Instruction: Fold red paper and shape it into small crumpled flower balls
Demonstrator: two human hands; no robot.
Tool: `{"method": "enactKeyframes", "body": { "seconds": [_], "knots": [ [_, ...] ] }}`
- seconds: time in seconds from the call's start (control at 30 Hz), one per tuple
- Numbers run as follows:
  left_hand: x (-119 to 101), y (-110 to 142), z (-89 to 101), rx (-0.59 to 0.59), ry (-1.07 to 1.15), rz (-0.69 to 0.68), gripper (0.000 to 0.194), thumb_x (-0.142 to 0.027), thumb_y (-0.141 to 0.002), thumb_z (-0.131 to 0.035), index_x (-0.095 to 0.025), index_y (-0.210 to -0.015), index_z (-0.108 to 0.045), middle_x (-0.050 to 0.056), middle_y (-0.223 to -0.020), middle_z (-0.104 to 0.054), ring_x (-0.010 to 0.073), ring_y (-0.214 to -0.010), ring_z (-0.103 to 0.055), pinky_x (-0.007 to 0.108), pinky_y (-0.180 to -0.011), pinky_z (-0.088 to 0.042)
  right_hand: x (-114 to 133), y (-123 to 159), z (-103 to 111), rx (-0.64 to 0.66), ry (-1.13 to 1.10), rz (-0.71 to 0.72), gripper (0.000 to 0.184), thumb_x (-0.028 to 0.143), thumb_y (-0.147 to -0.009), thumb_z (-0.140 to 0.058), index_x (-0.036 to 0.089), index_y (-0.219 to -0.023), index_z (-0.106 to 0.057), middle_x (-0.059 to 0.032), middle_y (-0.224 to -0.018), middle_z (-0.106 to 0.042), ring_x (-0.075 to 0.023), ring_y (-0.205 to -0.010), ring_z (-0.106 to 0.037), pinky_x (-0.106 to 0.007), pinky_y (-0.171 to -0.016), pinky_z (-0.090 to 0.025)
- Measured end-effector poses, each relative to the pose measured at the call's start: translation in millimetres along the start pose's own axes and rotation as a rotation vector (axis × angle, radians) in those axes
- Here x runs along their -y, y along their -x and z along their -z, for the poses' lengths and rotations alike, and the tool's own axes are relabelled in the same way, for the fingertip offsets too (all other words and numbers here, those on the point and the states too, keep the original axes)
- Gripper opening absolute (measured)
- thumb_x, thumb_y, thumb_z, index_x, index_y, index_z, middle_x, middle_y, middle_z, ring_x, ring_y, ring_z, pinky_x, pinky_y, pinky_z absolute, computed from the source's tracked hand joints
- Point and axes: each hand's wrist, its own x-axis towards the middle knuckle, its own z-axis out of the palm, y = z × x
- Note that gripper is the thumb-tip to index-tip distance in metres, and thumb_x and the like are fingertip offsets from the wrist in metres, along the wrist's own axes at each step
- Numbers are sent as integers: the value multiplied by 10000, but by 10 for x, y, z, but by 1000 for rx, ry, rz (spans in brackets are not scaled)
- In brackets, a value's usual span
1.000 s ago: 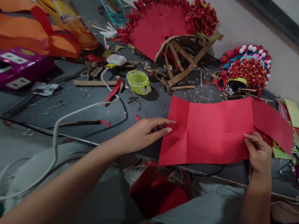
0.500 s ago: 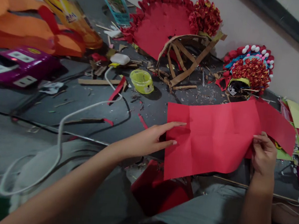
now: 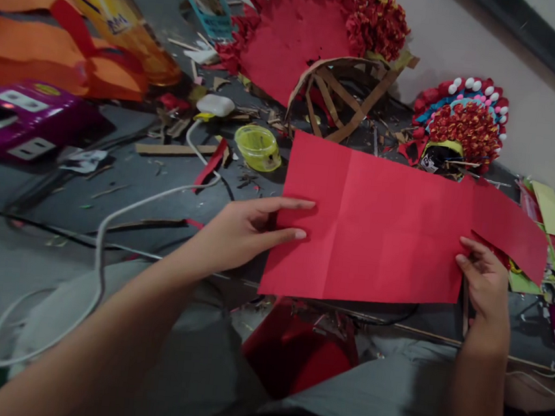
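Observation:
A creased sheet of red paper (image 3: 398, 226) spreads between my two hands, above the table's front edge. At its left edge is my left hand (image 3: 249, 228); the index finger and thumb lie apart on top of the paper, and the other fingers are mostly hidden. My right hand (image 3: 486, 280) pinches the right edge between thumb and fingers. Fold lines cross the sheet. Behind its right end lies another red paper piece (image 3: 511, 227).
Farther back stand a red ruffled headpiece (image 3: 293, 46), a cardboard strip frame (image 3: 341, 103) and a beaded headpiece (image 3: 465, 125). A yellow-green tub (image 3: 258, 147), white cable (image 3: 135, 207), purple power strip (image 3: 35, 119), drink bottle (image 3: 118, 23) and scraps lie leftward.
The sheet dipped and bowed half a second ago, and now it is flatter, with its left end farther left and higher. My left hand moved left with it; the right hand stays at the right edge.

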Motion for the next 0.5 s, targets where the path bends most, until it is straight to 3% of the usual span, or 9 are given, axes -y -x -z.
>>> {"method": "enactKeyframes", "body": {
  "seconds": [0.1, 0.2, 0.33, 0.43, 0.5],
  "knots": [
    [24, -2, 29, -45, 13, -19, 548, -590, -729, -622, -189, -1099, -673, 63, -813, -705, 132, -536, -554, 230, -450, -463, 0, -7, -14, 3, -23, -26, 329, 343, -660, -757, 248, -971, -707, -31, -915, -722, -152, -760, -645, -312, -708, -534],
    [8, 6, 60, -144, -9, -51, 535, -581, -722, -641, -166, -1055, -693, 71, -792, -702, 95, -445, -477, 234, -402, -427, 9, -13, -31, -23, -24, -16, 315, 324, -649, -765, 241, -949, -715, -12, -801, -709, -122, -634, -605, -272, -600, -513],
    [-54, 50, 82, -264, -46, -86, 491, -540, -765, -631, -181, -1097, -678, 55, -766, -704, 152, -541, -591, 282, -498, -504, 32, -6, -51, -83, 0, 13, 349, 302, -643, -771, 240, -982, -714, 13, -701, -674, -98, -565, -544, -235, -521, -464],
    [-100, 95, 73, -405, -245, -114, 429, -530, -813, -588, -230, -1107, -675, 4, -667, -680, 172, -569, -620, 286, -469, -476, 52, 27, -76, -184, 47, 32, 364, 296, -637, -778, 237, -990, -715, 14, -704, -686, -106, -579, -550, -253, -553, -471],
    [-122, 115, 59, -473, -328, -153, 370, -525, -850, -534, -269, -1075, -678, -23, -733, -704, 191, -696, -664, 306, -544, -514, 63, 53, -98, -249, 82, 68, 315, 302, -641, -777, 231, -944, -728, 0, -732, -705, -126, -606, -581, -281, -601, -486]
  ]
}}
